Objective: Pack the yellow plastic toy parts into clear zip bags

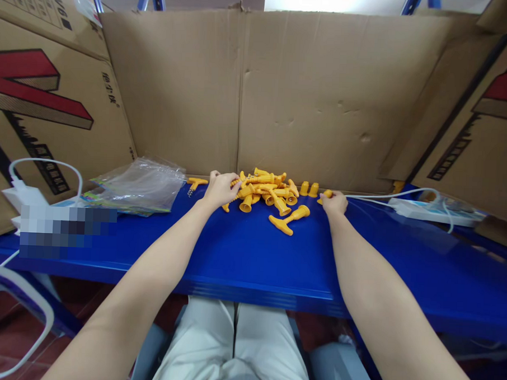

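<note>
A heap of yellow plastic corkscrews lies at the back of the blue table. At its left edge my left hand pinches a yellow piece that looks like part of a corkscrew, mostly hidden by the fingers. To the right of the heap, my right hand has its fingers closed on a yellow cap at the tabletop. Two more yellow caps stand upright between the heap and that hand. One capped corkscrew lies in front. A corkscrew with its metal spiral bare sits left of my left hand.
Clear plastic bags lie at the left on the blue table. White power strips with cables stand at the left and right. Cardboard walls enclose the back and both sides.
</note>
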